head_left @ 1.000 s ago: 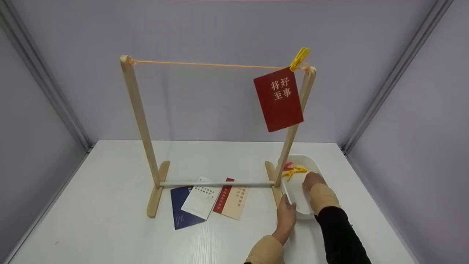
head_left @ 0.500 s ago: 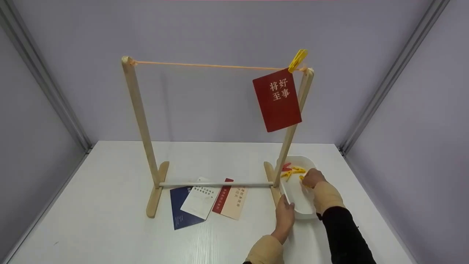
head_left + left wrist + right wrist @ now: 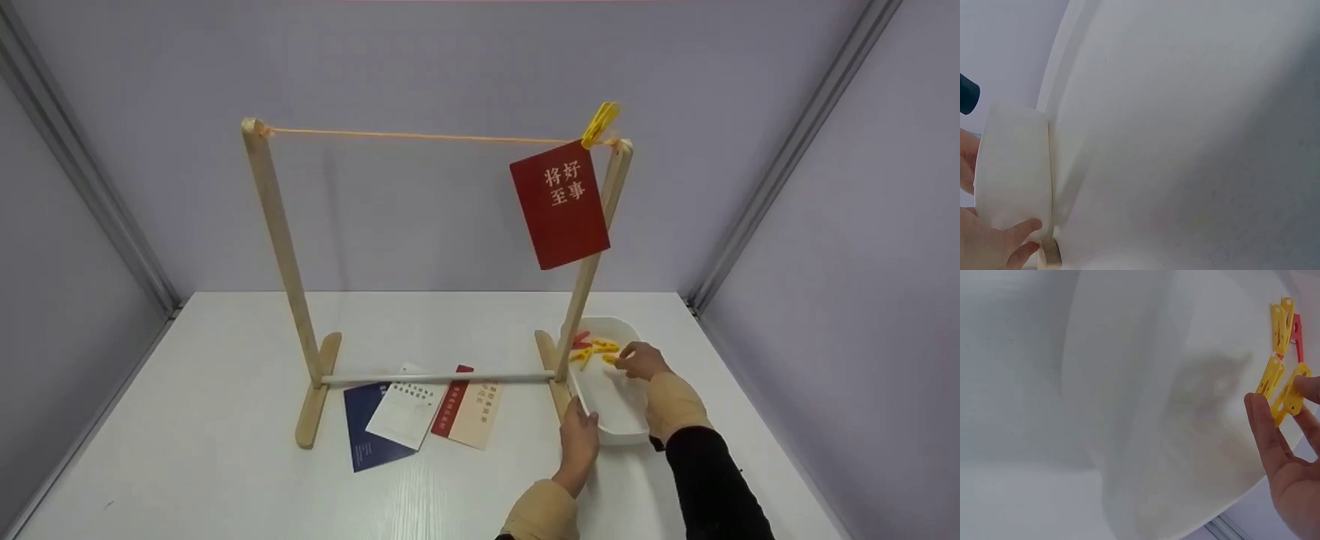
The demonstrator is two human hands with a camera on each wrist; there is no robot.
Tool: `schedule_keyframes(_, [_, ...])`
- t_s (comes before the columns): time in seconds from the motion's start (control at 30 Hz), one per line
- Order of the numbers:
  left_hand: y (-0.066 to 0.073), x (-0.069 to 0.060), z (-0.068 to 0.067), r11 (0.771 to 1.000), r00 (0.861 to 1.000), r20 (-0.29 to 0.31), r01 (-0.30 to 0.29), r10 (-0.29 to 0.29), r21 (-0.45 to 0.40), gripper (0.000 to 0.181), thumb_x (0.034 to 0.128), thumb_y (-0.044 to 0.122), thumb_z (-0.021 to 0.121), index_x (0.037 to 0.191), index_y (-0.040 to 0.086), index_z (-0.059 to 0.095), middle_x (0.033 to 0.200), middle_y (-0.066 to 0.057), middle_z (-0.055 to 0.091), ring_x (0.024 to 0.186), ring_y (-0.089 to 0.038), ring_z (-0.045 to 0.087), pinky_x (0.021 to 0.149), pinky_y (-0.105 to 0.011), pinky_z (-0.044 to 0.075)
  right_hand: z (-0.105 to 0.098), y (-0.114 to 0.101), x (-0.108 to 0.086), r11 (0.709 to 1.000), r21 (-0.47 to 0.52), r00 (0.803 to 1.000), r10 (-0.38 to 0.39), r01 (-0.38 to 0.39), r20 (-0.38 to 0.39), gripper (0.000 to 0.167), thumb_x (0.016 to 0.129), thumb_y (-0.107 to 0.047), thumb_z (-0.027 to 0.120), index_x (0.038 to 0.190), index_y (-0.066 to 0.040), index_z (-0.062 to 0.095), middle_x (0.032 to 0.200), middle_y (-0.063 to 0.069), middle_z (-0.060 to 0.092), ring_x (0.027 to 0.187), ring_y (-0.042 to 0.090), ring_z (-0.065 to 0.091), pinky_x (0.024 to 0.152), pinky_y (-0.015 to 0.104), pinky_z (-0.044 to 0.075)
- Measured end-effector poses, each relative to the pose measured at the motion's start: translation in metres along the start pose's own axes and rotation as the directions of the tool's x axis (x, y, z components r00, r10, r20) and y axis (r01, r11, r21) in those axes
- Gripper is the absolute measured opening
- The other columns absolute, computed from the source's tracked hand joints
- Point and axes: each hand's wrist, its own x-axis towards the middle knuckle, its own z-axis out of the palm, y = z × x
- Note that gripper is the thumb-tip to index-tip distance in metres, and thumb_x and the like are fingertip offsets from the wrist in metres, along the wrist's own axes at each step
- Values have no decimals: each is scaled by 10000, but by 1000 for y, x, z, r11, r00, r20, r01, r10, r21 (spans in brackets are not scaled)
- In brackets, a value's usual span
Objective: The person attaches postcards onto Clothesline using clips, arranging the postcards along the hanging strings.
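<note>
The right hand [image 3: 643,361] is over the white tray [image 3: 613,430]; in the right wrist view its thumb and fingers [image 3: 1264,427] pinch a yellow clothespin [image 3: 1292,398]. Other yellow clothespins [image 3: 1279,329] and a red one [image 3: 1297,332] lie beyond it in the tray. At the tray's near left side, the left hand [image 3: 580,441] holds the wall, its fingers [image 3: 1026,228] against the outside in the left wrist view. A red card [image 3: 562,206] hangs tilted from the orange string [image 3: 420,136] by a yellow clothespin [image 3: 600,126].
A wooden frame with a left post [image 3: 281,240] and a right post [image 3: 576,315] carries the string. Below its crossbar [image 3: 442,377] lie a blue card [image 3: 367,442], a white card [image 3: 409,416] and a red and beige card [image 3: 474,416]. The frame's right foot adjoins the tray.
Inside the tray the right hand has moved slightly back and its fingers have risen, with a yellow clothespin now showing at their tips. The left hand stays at the tray's side.
</note>
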Motion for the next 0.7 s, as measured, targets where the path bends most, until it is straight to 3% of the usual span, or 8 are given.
schedule_keyframes(0.13, [-1,0,2,1000,1000,-15,-1,1,4,405,895,-29,504,1278,-119,409,1306,-261,439,1234,-384,364,996,-465,296,0,0,8,996,75,998,48,-44,-48,390,814,-183,655,1029,132,573,963,232,612,867,322,599,771,422,467])
schedule_keyframes(0.27, [-2,-1,3,1000,1000,-14,0,0,-10,400,898,-28,500,1281,-103,415,1307,-246,446,1232,-379,371,993,-463,303,-2,-7,3,979,201,993,44,-20,-112,400,868,-190,612,1113,123,566,1043,247,602,943,343,587,824,437,456])
schedule_keyframes(0.5, [-1,-4,1,999,1000,-16,-23,23,-32,414,918,-13,481,1301,-127,372,1324,-282,404,1231,-404,355,983,-462,316,-5,-13,4,900,435,979,65,25,-191,501,870,-165,619,1250,117,455,1203,266,511,1091,359,502,933,442,379])
schedule_keyframes(0.7, [-1,-5,2,999,1000,-21,-23,22,-29,403,919,-9,478,1291,-132,381,1309,-288,416,1219,-403,372,973,-454,332,-5,-11,5,860,510,981,71,31,-178,449,862,-122,635,1231,92,494,1170,222,529,1042,290,527,924,397,403])
